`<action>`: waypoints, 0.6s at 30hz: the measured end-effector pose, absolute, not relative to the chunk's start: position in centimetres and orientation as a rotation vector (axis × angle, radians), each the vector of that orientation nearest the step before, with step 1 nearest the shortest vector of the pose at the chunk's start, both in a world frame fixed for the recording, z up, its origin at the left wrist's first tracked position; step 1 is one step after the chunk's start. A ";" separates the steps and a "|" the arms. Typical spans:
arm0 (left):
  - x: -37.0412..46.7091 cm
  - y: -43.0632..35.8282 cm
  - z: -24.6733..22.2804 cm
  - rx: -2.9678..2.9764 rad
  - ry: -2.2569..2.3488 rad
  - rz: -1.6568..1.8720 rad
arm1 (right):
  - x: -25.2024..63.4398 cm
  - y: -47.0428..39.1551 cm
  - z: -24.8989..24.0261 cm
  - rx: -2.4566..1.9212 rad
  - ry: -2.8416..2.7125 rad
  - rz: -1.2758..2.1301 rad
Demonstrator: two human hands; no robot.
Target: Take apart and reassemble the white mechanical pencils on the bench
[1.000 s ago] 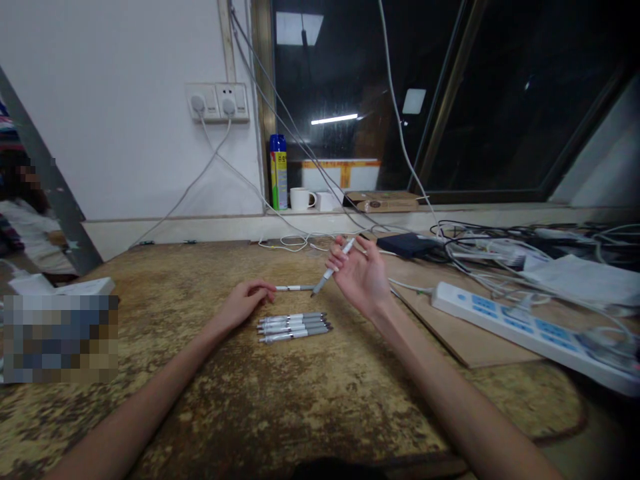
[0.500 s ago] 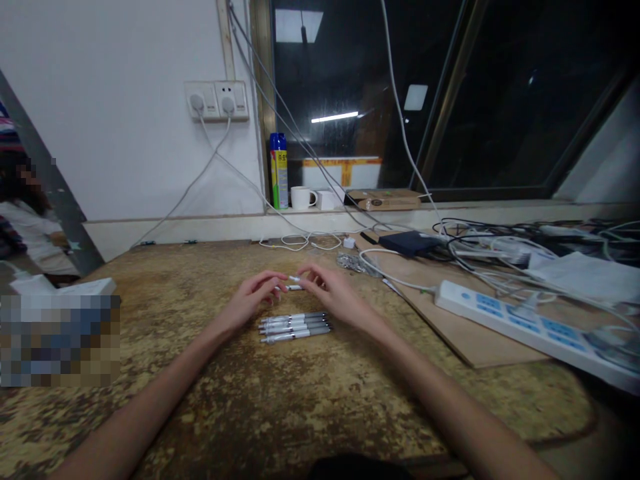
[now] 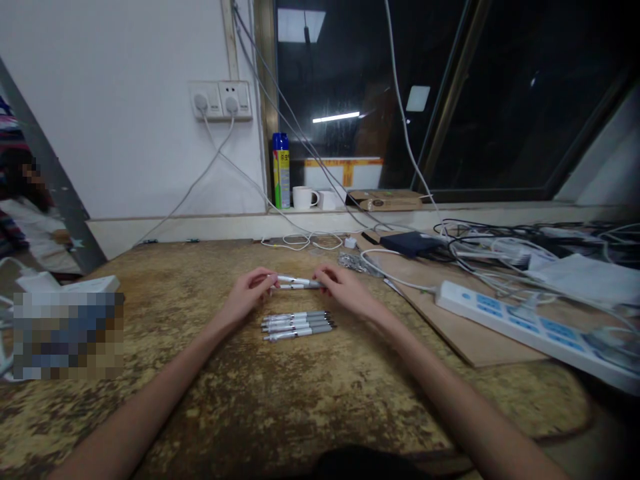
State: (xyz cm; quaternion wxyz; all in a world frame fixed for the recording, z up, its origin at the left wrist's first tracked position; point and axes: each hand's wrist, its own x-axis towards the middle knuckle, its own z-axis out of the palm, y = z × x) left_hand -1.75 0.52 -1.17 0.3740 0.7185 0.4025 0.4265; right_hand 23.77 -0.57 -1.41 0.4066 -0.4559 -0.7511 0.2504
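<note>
A white and grey pen [image 3: 293,279] spans the gap between my two hands. My left hand [image 3: 250,288] pinches its left end, and my right hand [image 3: 344,291] closes round its grey right end. Just under it, a second similar pen [image 3: 290,287] shows close to the table; whether the fingers touch that one I cannot tell. Nearer to me, several white and grey pens [image 3: 299,325] lie side by side in a row on the worn wooden table [image 3: 280,400], their dark tips pointing right.
At right, a white power strip [image 3: 500,317] rests on a brown board [image 3: 465,343] beside tangled cables [image 3: 480,243]. Behind the hands lie a clear bag of small parts [image 3: 356,263] and a white cable [image 3: 295,241]. A spray can [image 3: 281,172] and mug [image 3: 303,197] stand on the sill.
My hands have moved apart, the right one to the right. A pen now stretches visibly between them, held at both ends. The row of pens stays put.
</note>
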 end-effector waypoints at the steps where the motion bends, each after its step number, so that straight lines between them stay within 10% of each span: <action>1: -2.0 0.6 -1.0 1.860 1.065 1.112 | 24.2 -0.2 -1.5 -1.151 -1.859 0.673; 18: -5.5 1.2 -0.1 2.146 1.057 0.440 | 26.1 0.4 -3.1 -1.076 -2.198 0.924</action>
